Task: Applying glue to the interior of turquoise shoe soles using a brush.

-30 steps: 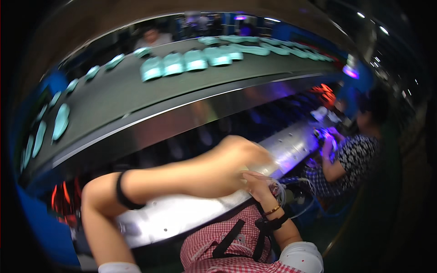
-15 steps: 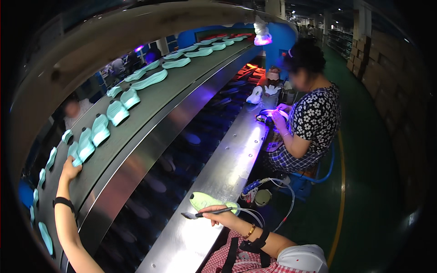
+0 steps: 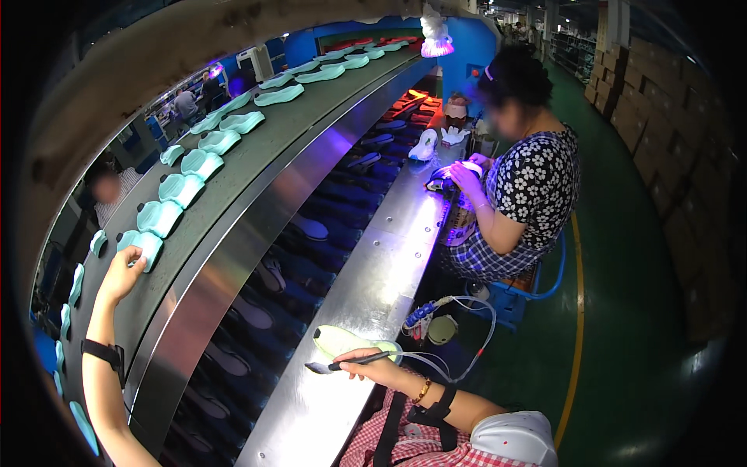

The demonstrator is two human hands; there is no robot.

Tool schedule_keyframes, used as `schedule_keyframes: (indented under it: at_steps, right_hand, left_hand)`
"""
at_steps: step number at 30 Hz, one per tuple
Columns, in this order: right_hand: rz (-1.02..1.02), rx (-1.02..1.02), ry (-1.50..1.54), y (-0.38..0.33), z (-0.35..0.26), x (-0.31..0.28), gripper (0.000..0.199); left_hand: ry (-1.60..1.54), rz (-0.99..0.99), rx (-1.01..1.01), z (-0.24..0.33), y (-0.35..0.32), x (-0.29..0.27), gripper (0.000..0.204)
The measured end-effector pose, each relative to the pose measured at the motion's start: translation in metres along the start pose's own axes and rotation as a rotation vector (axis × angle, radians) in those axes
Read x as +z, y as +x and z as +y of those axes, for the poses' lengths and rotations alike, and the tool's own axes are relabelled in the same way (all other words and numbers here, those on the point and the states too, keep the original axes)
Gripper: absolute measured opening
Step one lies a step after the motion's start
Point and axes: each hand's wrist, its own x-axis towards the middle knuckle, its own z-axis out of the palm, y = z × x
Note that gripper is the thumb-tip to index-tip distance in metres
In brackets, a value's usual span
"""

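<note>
On the upper conveyor belt, my left hand (image 3: 122, 275) has its fingers closed on the near edge of a mint-green shoe sole (image 3: 146, 244), the nearest of a slanting row. Over the metal ledge, my right hand (image 3: 366, 369) grips a black-handled brush (image 3: 366, 359) with a dark, flat tip pointing left. A clear thin tube runs from near the brush's rear end. Just beyond that hand, a pale yellow-green shoe sole (image 3: 342, 340) lies on the metal ledge (image 3: 342, 405); the hand and brush partly cover its near side.
Under the belt (image 3: 257, 132), a lower rack carries several dark-lit shoes (image 3: 310, 227). To the right, a co-worker (image 3: 537, 171) sits holding a shoe under purple light. A round tin (image 3: 442, 330) and looped tubing stand beside the ledge. Cartons (image 3: 654, 101) line the far right.
The row of mint soles now lies more crosswise on the belt. My left hand has moved up slightly and grips the nearest sole. My right hand keeps the brush; the whole view has shifted a little.
</note>
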Motion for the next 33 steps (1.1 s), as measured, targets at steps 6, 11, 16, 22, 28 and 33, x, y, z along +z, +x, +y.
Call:
schedule_keyframes:
  at_steps: [6,11,16,22,28,33]
  right_hand:
    - [0.051,-0.116,0.136,-0.012,0.01,-0.007,0.027]
    - [0.059,-0.146,0.204,-0.02,0.015,-0.003,0.024]
    - [0.035,-0.177,0.238,-0.009,0.008,0.011,0.022]
    - [0.04,-0.214,0.305,-0.021,-0.004,0.029,0.021]
    - [-0.025,-0.188,0.305,-0.027,0.01,0.051,0.02]
    - [-0.243,-0.146,0.335,-0.045,0.014,0.081,0.018]
  left_hand:
    - [0.329,0.015,-0.096,0.017,-0.088,-0.017,0.017]
    - [-0.285,0.628,-0.065,-0.007,-0.21,0.013,0.024]
    - [-1.148,1.138,-0.349,0.027,-0.295,0.068,0.04]
    - [-1.797,0.463,-0.198,0.025,-0.364,0.165,0.054]
    - [-2.139,0.124,-0.715,0.032,-0.383,0.294,0.058]
    - [-2.152,0.061,-0.462,0.052,-0.393,0.318,0.061]
